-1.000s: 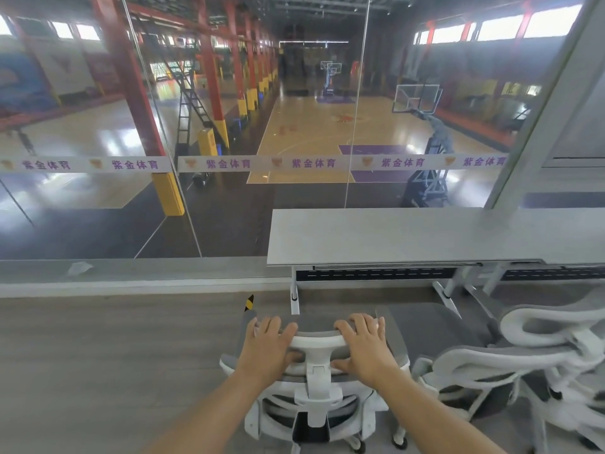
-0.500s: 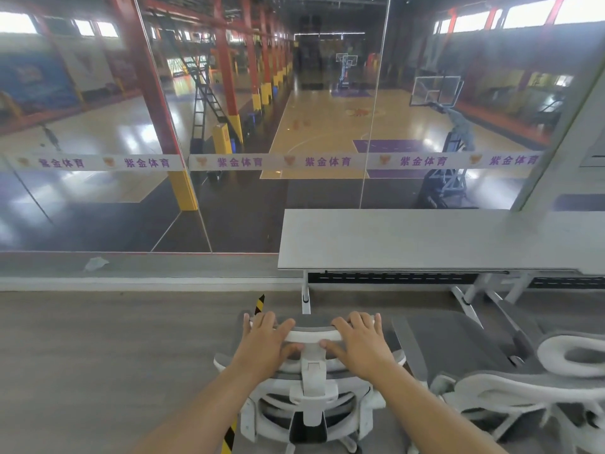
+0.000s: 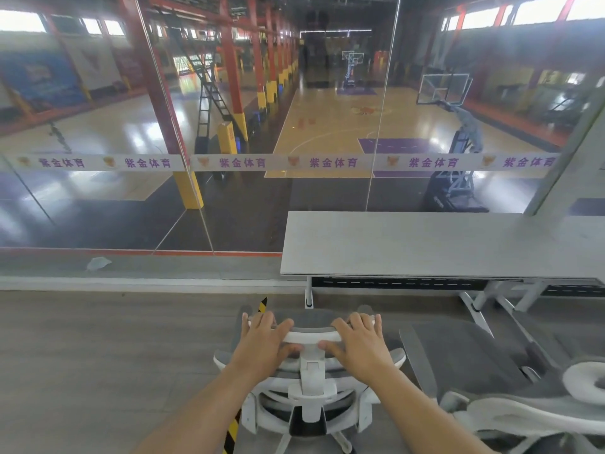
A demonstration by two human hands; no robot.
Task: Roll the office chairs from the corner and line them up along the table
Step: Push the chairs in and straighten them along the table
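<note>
Person's left hand (image 3: 265,344) and right hand (image 3: 360,347) both wrap the chair (image 3: 312,371) headrest; an even push should roll it square to the table (image 3: 425,244)'s left end.

Glass wall (image 3: 98,208) ahead, lettered strip (image 3: 242,162) across it; basketball court (image 3: 360,126) beyond; hazard tape (image 3: 231,432) on floor.

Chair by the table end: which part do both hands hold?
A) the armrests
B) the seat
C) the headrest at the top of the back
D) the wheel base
C. The left hand and right hand both grip the headrest atop the chair, fingers curled over its top and thumbs under its white rim.
</note>
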